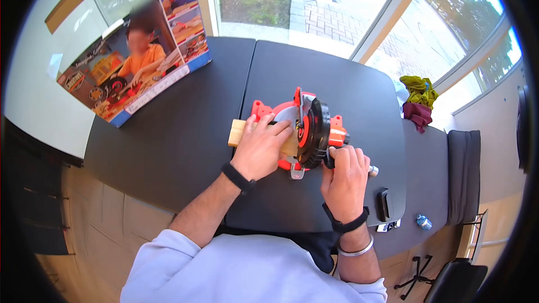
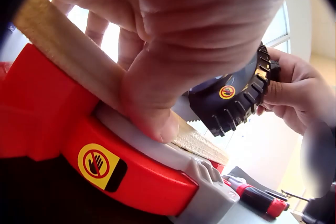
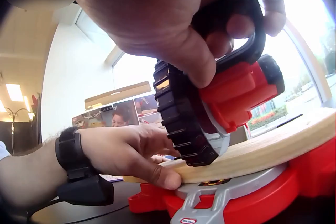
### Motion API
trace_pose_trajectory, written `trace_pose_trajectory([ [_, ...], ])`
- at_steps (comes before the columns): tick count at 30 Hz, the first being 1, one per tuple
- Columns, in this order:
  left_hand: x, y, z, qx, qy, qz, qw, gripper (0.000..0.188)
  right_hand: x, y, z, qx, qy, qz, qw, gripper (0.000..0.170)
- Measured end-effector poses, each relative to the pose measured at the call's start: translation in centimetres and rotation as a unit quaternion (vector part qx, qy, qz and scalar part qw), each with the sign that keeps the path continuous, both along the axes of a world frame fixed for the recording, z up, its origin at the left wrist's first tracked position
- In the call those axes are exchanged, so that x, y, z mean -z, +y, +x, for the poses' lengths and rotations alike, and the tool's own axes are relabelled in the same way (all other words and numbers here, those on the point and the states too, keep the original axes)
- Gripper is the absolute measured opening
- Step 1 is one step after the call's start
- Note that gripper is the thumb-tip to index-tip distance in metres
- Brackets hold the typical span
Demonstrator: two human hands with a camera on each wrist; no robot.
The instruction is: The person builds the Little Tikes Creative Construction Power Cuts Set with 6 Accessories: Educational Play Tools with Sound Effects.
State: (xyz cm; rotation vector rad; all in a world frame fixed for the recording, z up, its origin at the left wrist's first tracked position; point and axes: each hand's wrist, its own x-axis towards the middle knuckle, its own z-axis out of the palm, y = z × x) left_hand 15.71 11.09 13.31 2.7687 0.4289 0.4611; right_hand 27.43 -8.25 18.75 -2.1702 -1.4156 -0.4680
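A toy miter saw with a black ribbed guard (image 1: 319,132) and a red base (image 2: 131,174) stands on the black table. Across the base lies a light wooden board (image 3: 262,153). My left hand (image 1: 261,146) holds this board left of the guard, thumb pressed on its near edge and fingers reaching over to the far side. My right hand (image 1: 348,174) grips the saw's black handle (image 3: 254,22), fingers wrapped through its loop. In the right wrist view the guard's lower edge is right at the board's top. The guard partly hides the blade.
A large picture box (image 1: 151,98) stands at the table's back left. Near the right edge lies a black case (image 1: 384,204). A red-and-black tool (image 2: 262,200) lies beyond the base. Crumpled cloths (image 1: 418,95) and a bottle (image 1: 423,222) are farther right.
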Motion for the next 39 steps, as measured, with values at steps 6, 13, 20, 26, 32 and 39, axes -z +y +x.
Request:
trace_pose_trajectory([
  [6,0.3,0.3,-0.3,0.024,0.009,-0.008,1.000,0.077,-0.5,-0.8,-0.2,-0.021,0.069,0.080,0.994,0.049],
  [13,-0.4,0.6,-2.0,0.022,-0.038,-0.072,0.996,0.080,-2.0,-3.7,-0.5,0.021,0.050,0.143,0.988,0.055],
  [20,-3.3,-0.3,-6.9,0.024,-0.095,-0.077,0.992,0.046,-1.0,-8.5,-1.2,0.038,0.065,0.143,0.987,0.044],
  [26,-5.0,-1.6,-10.0,0.059,-0.114,-0.073,0.989,0.049,0.7,-11.1,-2.5,0.046,0.079,0.169,0.981,0.044],
  [32,-5.6,-4.5,-11.7,0.122,-0.102,-0.129,0.979,0.066,0.8,-13.0,-4.6,0.029,0.078,0.196,0.977,0.043],
  [39,-5.3,-7.6,-13.5,0.216,-0.050,-0.127,0.967,0.065,2.3,-13.7,-7.8,-0.024,0.085,0.186,0.979,0.041],
])
